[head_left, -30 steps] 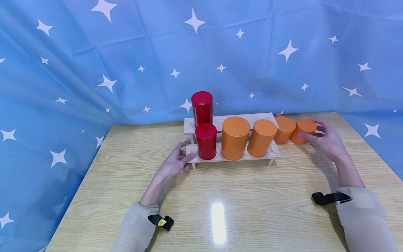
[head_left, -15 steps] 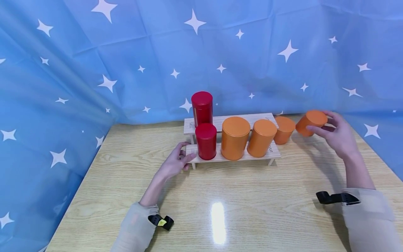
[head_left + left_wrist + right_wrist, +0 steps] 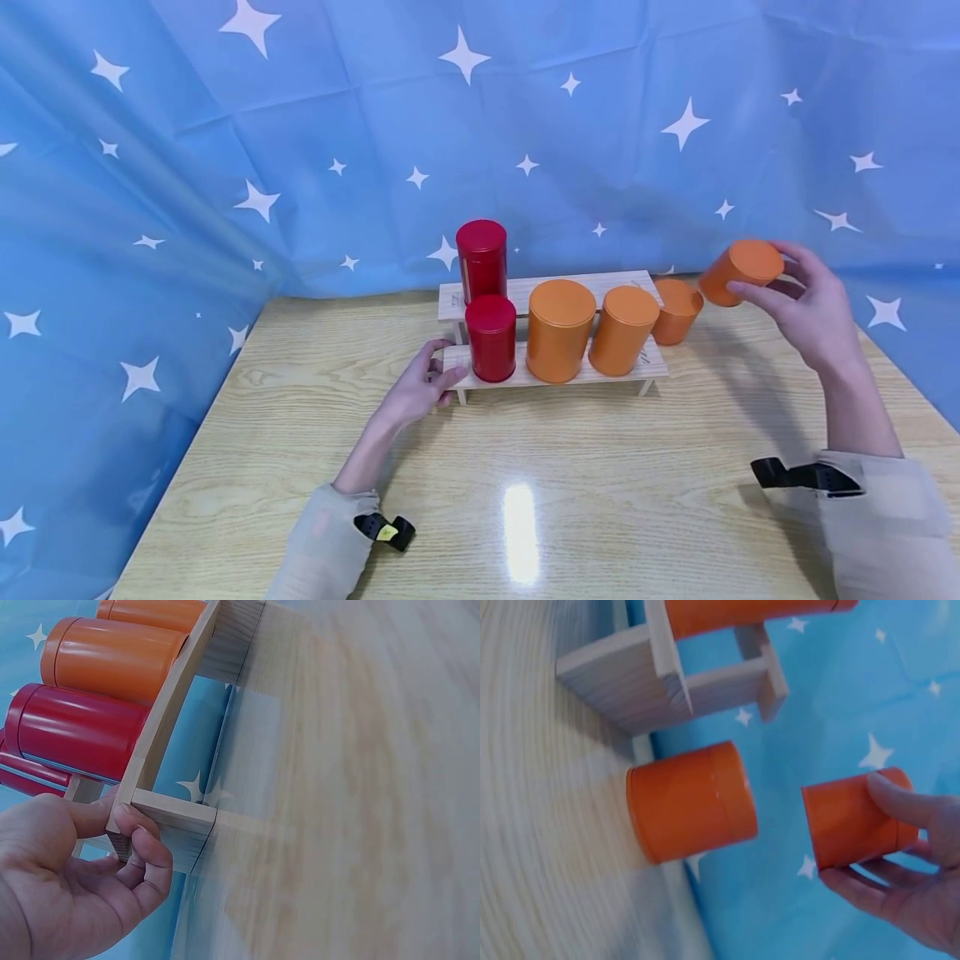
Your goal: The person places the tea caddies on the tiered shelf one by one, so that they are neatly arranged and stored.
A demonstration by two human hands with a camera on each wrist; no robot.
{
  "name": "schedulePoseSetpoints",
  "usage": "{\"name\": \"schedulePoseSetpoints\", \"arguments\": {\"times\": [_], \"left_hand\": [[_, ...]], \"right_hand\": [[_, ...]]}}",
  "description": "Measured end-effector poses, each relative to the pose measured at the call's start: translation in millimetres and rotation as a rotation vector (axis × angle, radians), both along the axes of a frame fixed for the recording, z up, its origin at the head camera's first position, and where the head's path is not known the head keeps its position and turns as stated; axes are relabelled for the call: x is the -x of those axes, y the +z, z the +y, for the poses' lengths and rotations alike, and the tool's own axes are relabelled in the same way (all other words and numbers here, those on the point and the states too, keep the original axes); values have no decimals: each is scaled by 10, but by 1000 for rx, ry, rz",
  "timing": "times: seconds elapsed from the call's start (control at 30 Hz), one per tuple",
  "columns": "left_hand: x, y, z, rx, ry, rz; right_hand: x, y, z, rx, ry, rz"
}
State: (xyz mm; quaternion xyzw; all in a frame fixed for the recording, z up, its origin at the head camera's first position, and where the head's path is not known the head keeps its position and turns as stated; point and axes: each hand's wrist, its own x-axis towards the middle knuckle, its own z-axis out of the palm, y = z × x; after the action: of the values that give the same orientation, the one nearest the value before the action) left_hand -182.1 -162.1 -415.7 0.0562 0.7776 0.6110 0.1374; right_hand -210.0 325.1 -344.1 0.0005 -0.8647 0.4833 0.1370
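Observation:
My right hand [image 3: 813, 308] grips a small orange canister [image 3: 738, 271] around its side, held up off the table at the back right. In the right wrist view the thumb lies on one side and the fingers on the other. A second orange canister [image 3: 694, 802] stands on the table between it and the two-step wooden rack [image 3: 480, 377]. My left hand [image 3: 412, 387] pinches the left end of the rack's lower step, thumb above and fingers curled under. On that step stand a red canister [image 3: 491, 342], a wide orange canister [image 3: 558, 333] and a narrower orange canister [image 3: 622, 333].
A taller red canister [image 3: 482, 258] stands at the left of the rack's upper step. Behind the wooden table [image 3: 600, 492] hangs a blue curtain [image 3: 375, 108] with white stars, which also runs along both sides.
My right hand has lifted the small orange canister off the table, up and slightly to the right. My left hand has stayed on the rack's end.

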Motion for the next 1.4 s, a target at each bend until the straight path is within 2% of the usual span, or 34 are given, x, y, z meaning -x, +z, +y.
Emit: {"name": "schedulePoseSetpoints", "arguments": {"times": [0.2, 0.4, 0.7, 0.9, 1.13, 1.4], "left_hand": [[1, -9, 5, 5, 9, 8], [4, -10, 14, 3, 8, 9], [-17, 10, 19, 14, 13, 13], [-21, 21, 23, 10, 7, 16], [-5, 4, 12, 20, 4, 21], [-6, 6, 13, 24, 0, 23]], "right_hand": [[-47, 104, -225, 35, 31, 57], [-59, 159, -397, 18, 51, 86], [22, 230, -626, 24, 103, 145], [43, 324, -797, 13, 132, 155], [86, 424, -996, 54, 197, 166], [153, 486, -1226, 3, 247, 146]]}}
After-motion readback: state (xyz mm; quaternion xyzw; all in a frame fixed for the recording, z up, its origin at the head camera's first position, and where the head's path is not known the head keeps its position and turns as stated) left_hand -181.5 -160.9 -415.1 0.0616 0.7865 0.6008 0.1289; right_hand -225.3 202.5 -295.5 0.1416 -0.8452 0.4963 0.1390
